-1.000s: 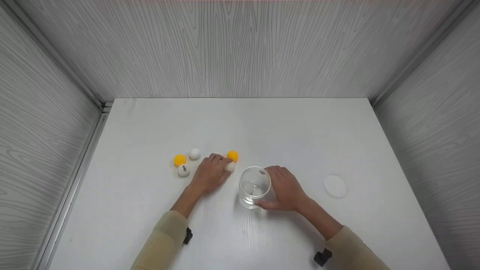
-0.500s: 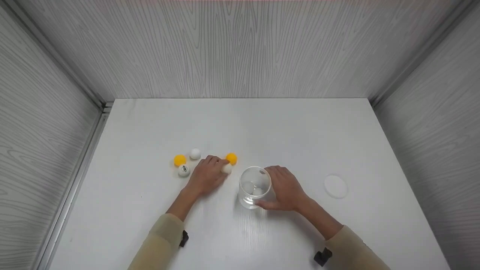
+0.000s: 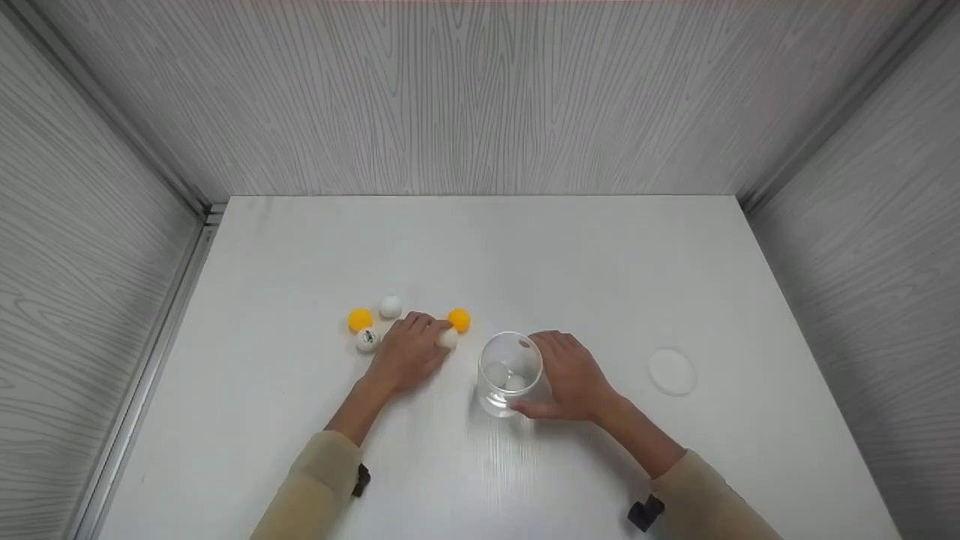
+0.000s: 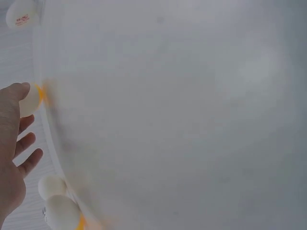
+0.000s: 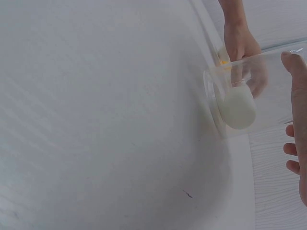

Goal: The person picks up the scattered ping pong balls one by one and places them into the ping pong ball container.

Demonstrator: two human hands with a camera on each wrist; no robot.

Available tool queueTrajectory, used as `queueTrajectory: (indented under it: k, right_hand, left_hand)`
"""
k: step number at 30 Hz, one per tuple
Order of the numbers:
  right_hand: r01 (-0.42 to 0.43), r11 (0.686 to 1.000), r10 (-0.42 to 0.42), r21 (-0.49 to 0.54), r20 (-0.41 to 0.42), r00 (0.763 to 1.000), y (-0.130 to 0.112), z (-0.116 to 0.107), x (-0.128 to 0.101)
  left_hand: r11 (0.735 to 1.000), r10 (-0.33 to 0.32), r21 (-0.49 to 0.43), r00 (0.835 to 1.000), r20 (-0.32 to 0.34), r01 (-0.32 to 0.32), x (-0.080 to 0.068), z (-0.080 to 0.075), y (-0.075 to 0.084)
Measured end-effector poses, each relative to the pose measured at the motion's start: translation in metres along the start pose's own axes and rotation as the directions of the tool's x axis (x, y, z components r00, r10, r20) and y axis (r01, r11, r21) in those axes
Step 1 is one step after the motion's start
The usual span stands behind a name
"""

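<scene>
Because balls roll, I should pinch softly with my left hand (image 3: 409, 354), whose partly hidden fingers seem to hold the white ball (image 3: 448, 339) by the orange ball (image 3: 460, 320), while my right hand (image 3: 568, 380) grips the clear cup (image 3: 510, 355) upright on the counter (image 3: 570, 255).

A tan sleeve (image 3: 304, 491) ends behind the left hand (image 3: 409, 354), a matching sleeve (image 3: 709, 501) behind the right hand (image 3: 571, 380), a black device (image 3: 646, 514) beside each cuff (image 3: 337, 448).

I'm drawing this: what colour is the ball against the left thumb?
The ball is white, clearest in the left wrist view.
</scene>
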State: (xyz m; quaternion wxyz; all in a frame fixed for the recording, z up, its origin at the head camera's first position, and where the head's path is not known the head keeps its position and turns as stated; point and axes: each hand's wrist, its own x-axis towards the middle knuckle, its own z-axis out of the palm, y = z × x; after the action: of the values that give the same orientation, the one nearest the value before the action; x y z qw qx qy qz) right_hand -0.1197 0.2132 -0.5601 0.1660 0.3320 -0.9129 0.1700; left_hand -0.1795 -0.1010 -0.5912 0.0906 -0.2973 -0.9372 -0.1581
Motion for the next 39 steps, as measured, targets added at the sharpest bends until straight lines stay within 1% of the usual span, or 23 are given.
queueTrajectory:
  k: [5,10,19,22,31,39]
  right_hand:
    - [0.004,1.0,-0.004,0.004,0.001,1.0,0.0003,0.0002,0.0001]
    - [-0.004,1.0,0.004,0.009,0.011,1.0,0.0009,0.0007,-0.0003]
    - [-0.006,1.0,0.006,-0.008,0.019,1.0,-0.0002,-0.0002,0.0001]
    - [-0.005,1.0,0.006,-0.01,0.019,1.0,-0.0001,-0.0001,0.0]
    - [0.012,1.0,-0.012,0.012,-0.039,0.999,0.0013,0.0024,-0.0002]
    - [0.007,1.0,-0.007,0.01,-0.029,1.0,0.0012,0.0027,-0.0003]
  left_hand:
    - [1.0,0.006,0.001,1.0,-0.004,-0.006,-0.0006,-0.0001,-0.0014]
    - [1.0,0.003,-0.005,1.0,0.006,-0.003,-0.0003,0.0001,-0.0024]
    - [1.0,-0.021,-0.018,0.998,0.062,0.022,-0.0006,-0.0028,-0.0023]
    - [1.0,-0.022,-0.018,0.998,0.054,0.023,-0.0015,-0.0032,-0.0026]
    - [1.0,-0.01,0.003,1.0,0.0,0.01,-0.0042,-0.0067,-0.0025]
    - [1.0,-0.009,0.015,1.0,0.009,0.009,-0.0047,-0.0093,-0.0021]
